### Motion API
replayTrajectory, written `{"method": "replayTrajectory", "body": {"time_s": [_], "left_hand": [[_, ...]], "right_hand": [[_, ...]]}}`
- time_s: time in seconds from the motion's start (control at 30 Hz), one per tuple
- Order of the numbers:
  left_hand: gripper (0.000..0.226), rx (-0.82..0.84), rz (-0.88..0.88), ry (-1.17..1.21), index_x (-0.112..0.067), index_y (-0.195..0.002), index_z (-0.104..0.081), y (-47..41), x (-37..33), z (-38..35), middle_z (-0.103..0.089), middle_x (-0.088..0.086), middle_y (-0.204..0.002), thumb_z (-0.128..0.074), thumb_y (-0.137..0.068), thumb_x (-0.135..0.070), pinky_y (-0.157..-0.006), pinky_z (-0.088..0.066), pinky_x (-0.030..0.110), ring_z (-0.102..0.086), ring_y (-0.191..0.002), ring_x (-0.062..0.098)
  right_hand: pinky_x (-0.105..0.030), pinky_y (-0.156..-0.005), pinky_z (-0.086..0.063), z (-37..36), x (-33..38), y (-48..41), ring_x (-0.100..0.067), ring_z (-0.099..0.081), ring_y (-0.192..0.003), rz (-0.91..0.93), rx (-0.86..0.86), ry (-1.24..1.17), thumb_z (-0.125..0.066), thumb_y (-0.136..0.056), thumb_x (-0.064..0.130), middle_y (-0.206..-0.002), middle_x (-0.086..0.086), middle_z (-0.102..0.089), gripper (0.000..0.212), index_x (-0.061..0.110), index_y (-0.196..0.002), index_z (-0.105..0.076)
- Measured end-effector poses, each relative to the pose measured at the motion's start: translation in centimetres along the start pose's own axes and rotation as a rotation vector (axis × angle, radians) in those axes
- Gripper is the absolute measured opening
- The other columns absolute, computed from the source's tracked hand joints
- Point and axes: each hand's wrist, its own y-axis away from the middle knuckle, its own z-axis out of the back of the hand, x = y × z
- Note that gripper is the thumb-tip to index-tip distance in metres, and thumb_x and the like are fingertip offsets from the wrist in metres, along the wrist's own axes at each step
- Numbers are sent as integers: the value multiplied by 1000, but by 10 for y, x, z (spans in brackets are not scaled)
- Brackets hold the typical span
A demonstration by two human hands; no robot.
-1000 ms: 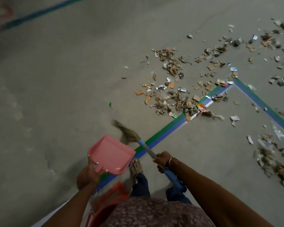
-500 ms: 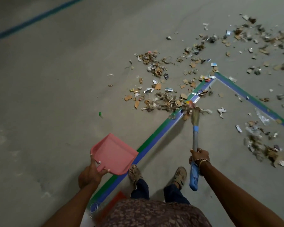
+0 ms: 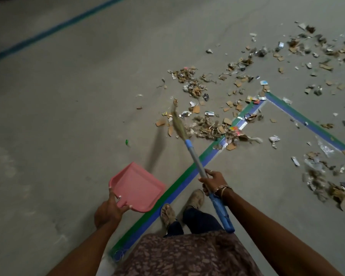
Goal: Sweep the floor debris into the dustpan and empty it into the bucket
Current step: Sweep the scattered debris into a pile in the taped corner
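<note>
Broom (image 3: 195, 160) head has swung left since half a second ago. The bristles then sat on the tape line (image 3: 184, 176) at the pile's right side; now they blur across the left edge of the debris (image 3: 207, 126).

Right hand (image 3: 213, 181) is wrapped round the metal shaft just above the blue grip (bangles at the wrist).

Left hand (image 3: 108, 210) clasps the rear rim of the pink dustpan (image 3: 136, 186), held left of the tape, well apart from the debris, much as before.
</note>
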Motion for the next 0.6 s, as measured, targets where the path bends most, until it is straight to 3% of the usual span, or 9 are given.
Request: {"method": "replayTrajectory", "body": {"time_s": [0.13,0.27,0.43,0.6], "left_hand": [[109,-7,46,14,-28,-153,-22,-7,15,9,-69,19,-99,-74,-67,-72,-75,-50,40,-66,-95,39],[114,-22,88,10,-31,-155,-19,-20,32,25,-68,18,-99,-72,-65,-77,-73,-49,41,-65,-94,39],[110,-32,177,11,-35,-154,-18,-39,50,54,-67,16,-102,-71,-67,-76,-72,-50,40,-66,-94,38],[107,-50,239,-21,-33,-154,-22,-63,51,83,-70,15,-103,-73,-68,-73,-73,-52,40,-68,-93,38]], "right_hand": [[-26,-51,-50,-56,26,-27,-12,-56,-54,66,151,230,-74,-83,13,-66,1,-62,52,9,-133,-58],[-28,-71,-55,-110,66,-51,-21,-67,-82,95,304,435,-75,-84,21,-103,-12,-72,45,9,-126,-64],[-20,-39,-47,-161,102,-89,-14,-58,-48,-48,436,495,-73,-87,14,-82,-13,-67,38,2,-122,-64],[-31,-44,-54,-178,118,-138,-21,-59,-44,-176,417,445,-70,-89,8,-66,-12,-63,23,-3,-108,-64]]}}
